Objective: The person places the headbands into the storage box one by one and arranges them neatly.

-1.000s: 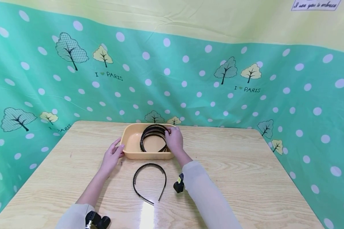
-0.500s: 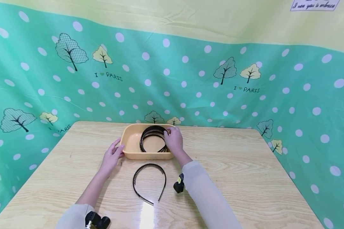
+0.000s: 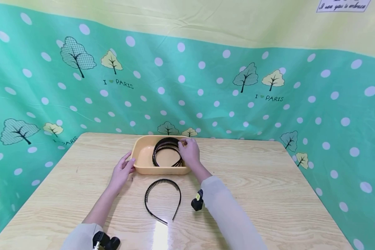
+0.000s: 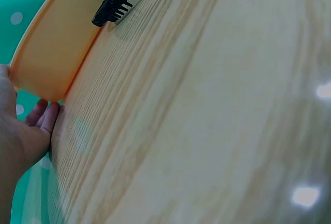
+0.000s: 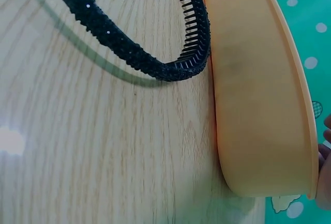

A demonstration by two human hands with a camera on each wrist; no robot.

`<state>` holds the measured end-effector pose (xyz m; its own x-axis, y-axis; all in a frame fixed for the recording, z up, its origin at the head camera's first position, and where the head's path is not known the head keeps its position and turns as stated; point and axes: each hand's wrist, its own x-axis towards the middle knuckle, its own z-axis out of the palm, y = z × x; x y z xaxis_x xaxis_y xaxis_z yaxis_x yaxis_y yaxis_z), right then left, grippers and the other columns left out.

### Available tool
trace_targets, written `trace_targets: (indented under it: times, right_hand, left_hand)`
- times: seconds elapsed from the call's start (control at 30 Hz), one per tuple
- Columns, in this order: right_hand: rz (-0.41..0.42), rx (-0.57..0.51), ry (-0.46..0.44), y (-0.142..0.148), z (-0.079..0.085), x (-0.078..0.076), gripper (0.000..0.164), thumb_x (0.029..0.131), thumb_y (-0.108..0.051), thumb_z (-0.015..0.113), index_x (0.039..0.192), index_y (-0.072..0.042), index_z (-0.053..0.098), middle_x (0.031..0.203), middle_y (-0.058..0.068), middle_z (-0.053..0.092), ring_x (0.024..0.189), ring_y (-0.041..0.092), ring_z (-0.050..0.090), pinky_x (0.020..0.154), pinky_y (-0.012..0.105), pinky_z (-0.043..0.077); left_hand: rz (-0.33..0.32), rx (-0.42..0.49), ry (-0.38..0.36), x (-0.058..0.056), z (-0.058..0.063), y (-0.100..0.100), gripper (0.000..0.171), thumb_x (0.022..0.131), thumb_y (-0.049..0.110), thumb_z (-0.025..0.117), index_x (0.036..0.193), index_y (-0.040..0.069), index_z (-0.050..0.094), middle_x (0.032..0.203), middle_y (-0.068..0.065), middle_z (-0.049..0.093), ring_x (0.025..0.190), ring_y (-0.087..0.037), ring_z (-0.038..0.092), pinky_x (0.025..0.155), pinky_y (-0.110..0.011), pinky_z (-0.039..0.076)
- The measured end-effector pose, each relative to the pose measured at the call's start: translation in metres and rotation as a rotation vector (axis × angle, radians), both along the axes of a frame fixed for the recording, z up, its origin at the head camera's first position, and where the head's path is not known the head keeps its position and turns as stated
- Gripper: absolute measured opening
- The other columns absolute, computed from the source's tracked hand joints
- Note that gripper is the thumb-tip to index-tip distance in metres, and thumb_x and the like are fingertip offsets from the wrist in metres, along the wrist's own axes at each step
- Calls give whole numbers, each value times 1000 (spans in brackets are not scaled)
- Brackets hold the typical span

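A shallow peach-coloured plastic basin (image 3: 162,170) stands near the table's back edge. Several black toothed headbands (image 3: 155,156) lie stacked in its right half. My right hand (image 3: 190,152) reaches over the basin's right end, its fingertips pinching the stack's right side; in the right wrist view this hand (image 5: 325,185) shows only partly, beyond the rim. My left hand (image 3: 122,170) rests against the basin's left end with thumb and fingers apart, as the left wrist view shows the hand (image 4: 23,136) by the corner. Another headband (image 3: 146,198) lies on the table in front; its rough, glittery outer face shows in the right wrist view.
The wooden table (image 3: 262,187) extends to both sides of the basin. Green polka-dot cloth (image 3: 206,76) hangs right behind the table and along its sides. Black wrist cameras (image 3: 197,200) sit on the cuffs.
The stack's top edge has settled slightly lower in the basin, and my right fingertips have shifted slightly left along it. My left hand and the headband on the table stay put.
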<state>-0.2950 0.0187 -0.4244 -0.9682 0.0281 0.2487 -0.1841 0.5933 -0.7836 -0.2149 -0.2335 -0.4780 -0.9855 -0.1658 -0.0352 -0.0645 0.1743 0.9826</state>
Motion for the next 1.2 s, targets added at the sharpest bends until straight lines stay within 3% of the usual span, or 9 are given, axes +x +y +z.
trace_targets:
  times: [0.2, 0.83, 1.2]
  right_hand:
    - [37, 51, -7, 1, 2, 0, 25, 91, -24, 59, 109, -9, 67, 99, 6, 59, 87, 19, 56, 74, 30, 52]
    - [169, 107, -29, 20, 18, 20, 26, 89, -24, 61, 109, -9, 66, 99, 6, 58, 71, 13, 53, 58, 21, 48]
    - [247, 155, -20, 32, 21, 32, 26, 89, -24, 64, 109, -8, 66, 98, 7, 59, 71, 12, 53, 61, 22, 48]
  left_hand:
    - [-3, -5, 4, 0, -1, 0, 60, 97, 42, 45, 149, 21, 24, 133, -27, 48, 81, 8, 58, 87, -19, 53]
    - [-1, -12, 12, 1, 1, 0, 60, 97, 43, 45, 149, 20, 25, 133, -28, 48, 80, 8, 58, 83, -15, 53]
    - [0, -15, 19, 0, -2, 0, 61, 97, 43, 45, 149, 18, 26, 131, -29, 49, 81, 6, 58, 82, -14, 53]
